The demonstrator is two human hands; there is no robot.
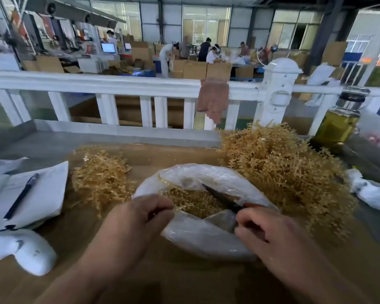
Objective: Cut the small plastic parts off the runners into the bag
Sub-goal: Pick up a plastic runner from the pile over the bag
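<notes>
surface (70,238): brown, carries everything below.
railing (119,83): white, runs along the far edge; brown cloth (213,97) hangs over its top rail.
big pile (283,167): tan runners, right of centre, touching the bag's right side.
bag (206,235): clear plastic, centre, mouth open upward, between the two hands.
small pile (101,181): tan runners, left of the bag, near it.
papers (42,194): left edge, with a dark pen (21,196) lying on top.
bottle (338,123): yellow-green liquid, upright, far right behind the big pile.
left hand (138,216): fingers curled, pinching at the bag's near-left rim; cannot tell if a runner is in the pinch too.
right hand (272,233): wrapped round the cutter's red handle at the bag's right rim.
cutter (222,198): dark blades point up-left into the bag mouth; blades apart or together, cannot tell.
parts (191,200): small, tan, heaped inside the bag, under the blades.
</notes>
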